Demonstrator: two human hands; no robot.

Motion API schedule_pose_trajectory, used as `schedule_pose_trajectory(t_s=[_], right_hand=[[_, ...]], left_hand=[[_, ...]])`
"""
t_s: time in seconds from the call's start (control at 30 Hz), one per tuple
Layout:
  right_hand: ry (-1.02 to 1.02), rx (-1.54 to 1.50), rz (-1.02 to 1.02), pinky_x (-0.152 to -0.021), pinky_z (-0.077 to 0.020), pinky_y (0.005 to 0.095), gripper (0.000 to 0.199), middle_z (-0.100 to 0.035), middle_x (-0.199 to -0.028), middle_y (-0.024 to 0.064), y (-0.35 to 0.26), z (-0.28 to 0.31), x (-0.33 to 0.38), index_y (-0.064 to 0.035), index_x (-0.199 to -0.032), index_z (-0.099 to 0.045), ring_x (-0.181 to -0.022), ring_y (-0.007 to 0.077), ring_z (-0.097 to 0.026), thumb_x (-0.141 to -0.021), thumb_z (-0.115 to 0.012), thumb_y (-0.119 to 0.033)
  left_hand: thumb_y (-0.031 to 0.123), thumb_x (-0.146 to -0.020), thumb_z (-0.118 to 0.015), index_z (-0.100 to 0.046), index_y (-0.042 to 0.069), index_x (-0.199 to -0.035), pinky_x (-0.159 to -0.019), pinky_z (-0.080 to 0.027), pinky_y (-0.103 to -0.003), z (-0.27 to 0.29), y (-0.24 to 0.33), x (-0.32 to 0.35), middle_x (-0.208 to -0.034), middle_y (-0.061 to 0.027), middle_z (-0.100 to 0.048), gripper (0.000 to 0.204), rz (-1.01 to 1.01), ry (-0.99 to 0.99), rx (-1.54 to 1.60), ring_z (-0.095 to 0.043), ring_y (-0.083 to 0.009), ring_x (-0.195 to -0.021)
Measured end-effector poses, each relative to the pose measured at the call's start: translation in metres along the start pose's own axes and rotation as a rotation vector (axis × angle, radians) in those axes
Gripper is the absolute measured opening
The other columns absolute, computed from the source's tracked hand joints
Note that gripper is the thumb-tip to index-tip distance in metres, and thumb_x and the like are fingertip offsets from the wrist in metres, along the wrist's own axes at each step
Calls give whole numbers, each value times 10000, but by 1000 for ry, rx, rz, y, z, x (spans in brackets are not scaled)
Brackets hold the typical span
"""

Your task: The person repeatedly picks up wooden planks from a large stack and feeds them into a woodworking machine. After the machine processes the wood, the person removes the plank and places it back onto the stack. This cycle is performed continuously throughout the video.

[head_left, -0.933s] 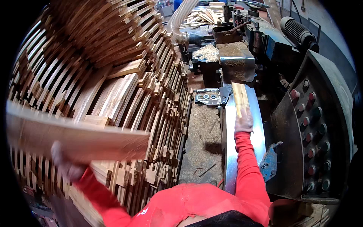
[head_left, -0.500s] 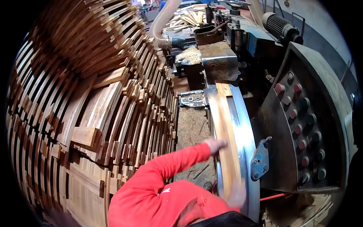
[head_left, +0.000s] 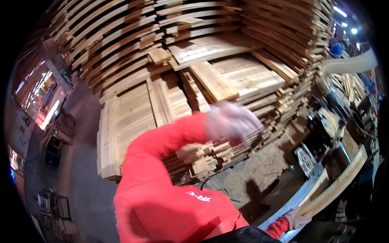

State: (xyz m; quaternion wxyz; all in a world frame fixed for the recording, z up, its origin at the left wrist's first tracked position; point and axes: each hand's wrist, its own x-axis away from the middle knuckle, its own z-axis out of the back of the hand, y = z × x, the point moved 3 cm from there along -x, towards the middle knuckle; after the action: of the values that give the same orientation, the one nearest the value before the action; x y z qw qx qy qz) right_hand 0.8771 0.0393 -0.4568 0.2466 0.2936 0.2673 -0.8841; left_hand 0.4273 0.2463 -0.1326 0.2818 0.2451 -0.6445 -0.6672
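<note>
My left hand (head_left: 233, 121), smeared by motion, is in front of the stacks of pale wooden panels (head_left: 133, 105), near the end of a loose board (head_left: 212, 83) lying on them. Its fingers are too blurred to read. At the lower right, my right hand (head_left: 298, 218) is closed on the near end of a long wooden board (head_left: 338, 184) on the machine's metal bed (head_left: 279, 216). Beside that board, on the bed, shows a second, shorter-looking strip of wood (head_left: 314, 188).
Slatted wood stacks rise high at the back. Sawdust (head_left: 251, 178) covers the floor between stacks and machine. A metal bracket (head_left: 304, 160) juts beside the bed. A pale flexible hose (head_left: 350, 62) and a wood pile (head_left: 348, 87) are at far right.
My view has swung left toward the stacks. My left hand has left the board on the machine and come over to the panels. My right hand stays at the board's near end.
</note>
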Motion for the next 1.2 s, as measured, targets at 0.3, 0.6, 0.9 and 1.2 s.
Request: schedule_pose_trajectory(t_s=[0.3,0.6,0.9,1.2], right_hand=[[-361,-75,-165,-1122,-263,395,738,-396,-1412,211,-12,47,56,-58,-1392,-390,-1323,360,-350,-738,-713,-166],[-429,183,37,-1031,-329,521,509,-435,-1327,247,2,240,202,-35,-1232,-502,-1194,468,-414,-782,-641,-227],[-39,-171,96,-997,-417,438,340,-550,-1240,200,-8,52,24,-45,-1142,-625,-1127,376,-529,-829,-598,-176],[62,-226,142,-997,-431,400,354,-592,-1209,160,-26,-60,-50,-24,-1137,-623,-1123,323,-557,-805,-664,-140]], left_hand=[[170,-857,-585,-581,5,-1016,-666,-505,-346,456,-149,286,-771,-89,-583,230,-241,1572,498,-606,-222,-725],[277,-862,-592,-558,63,-1152,-863,-436,-429,506,-186,251,-1015,-103,-577,363,-157,1848,368,-561,-260,-954],[292,-842,-645,-559,123,-1246,-973,-442,-523,342,-163,282,-1186,-127,-595,446,-530,1937,450,-565,-310,-1096],[390,-875,-609,-699,21,-970,-761,-519,-343,141,27,273,-991,-153,-684,391,-627,1851,-1040,-647,-216,-894]])
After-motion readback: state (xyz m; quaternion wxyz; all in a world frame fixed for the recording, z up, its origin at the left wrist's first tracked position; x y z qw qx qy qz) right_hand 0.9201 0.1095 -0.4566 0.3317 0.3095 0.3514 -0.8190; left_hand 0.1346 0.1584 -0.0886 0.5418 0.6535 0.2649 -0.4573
